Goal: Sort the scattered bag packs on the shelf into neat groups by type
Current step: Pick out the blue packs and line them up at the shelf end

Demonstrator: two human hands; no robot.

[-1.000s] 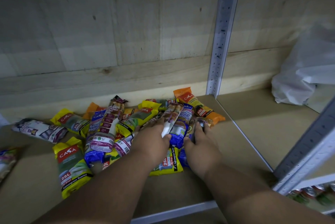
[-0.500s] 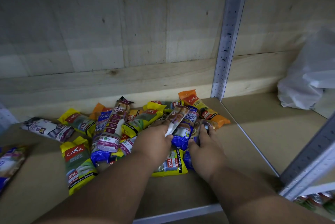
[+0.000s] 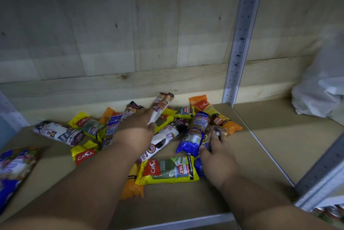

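Observation:
A heap of bag packs lies on the wooden shelf [image 3: 260, 147]: yellow packs [image 3: 167, 173], blue packs [image 3: 192, 139], an orange pack [image 3: 214, 113] and white-and-purple drawstring packs [image 3: 59, 133]. My left hand [image 3: 136, 129] holds a white-and-purple pack [image 3: 161, 106] lifted above the heap, tilted up towards the back wall. My right hand [image 3: 216, 159] rests at the heap's right side, fingers closed on a dark pack [image 3: 216, 133] beside the blue ones. Another drawstring pack [image 3: 163, 141] lies uncovered in the middle.
A grey metal upright [image 3: 236, 58] splits the shelf at the back. A white plastic bag [image 3: 320, 92] sits at the far right. A blue-and-white pack [image 3: 13, 170] lies alone at the left edge. The shelf's metal front rail [image 3: 186, 221] runs below my arms.
My left hand has raised its white-and-purple pack off the heap and moved it left and back, uncovering a drawstring pack beneath. My right hand stayed on the dark pack.

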